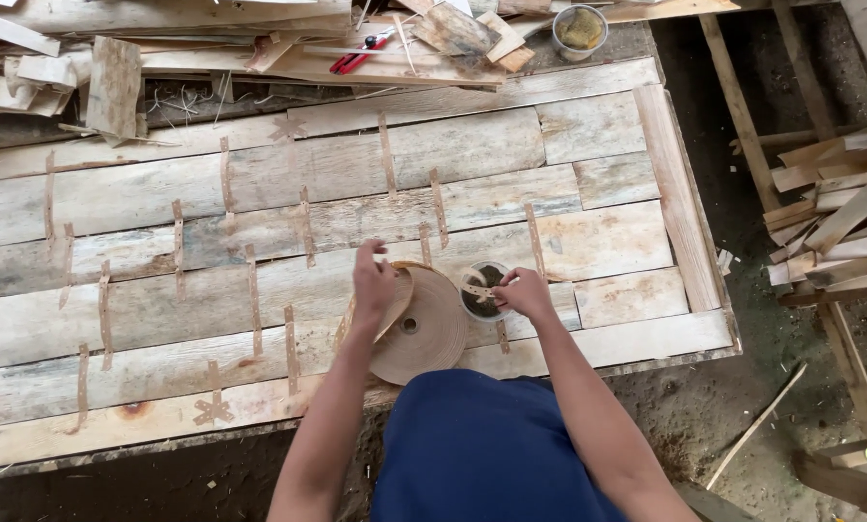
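Head view: both hands (373,282) (523,292) pinch brown tape strips beside the roll (422,327) near the board's front edge (588,372).

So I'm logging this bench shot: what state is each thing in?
Tape roll: lying flat, partly unwound.
Left hand: pinching the roll's loose end, lifted.
Right hand: holding a short strip over the small cup.
Small cup: upright, open.
Veneer sheets: flat, joined by taped strips.
Far tub: upright, open.

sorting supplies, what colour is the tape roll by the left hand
Light tan, like brown paper tape roll; head view shows it.
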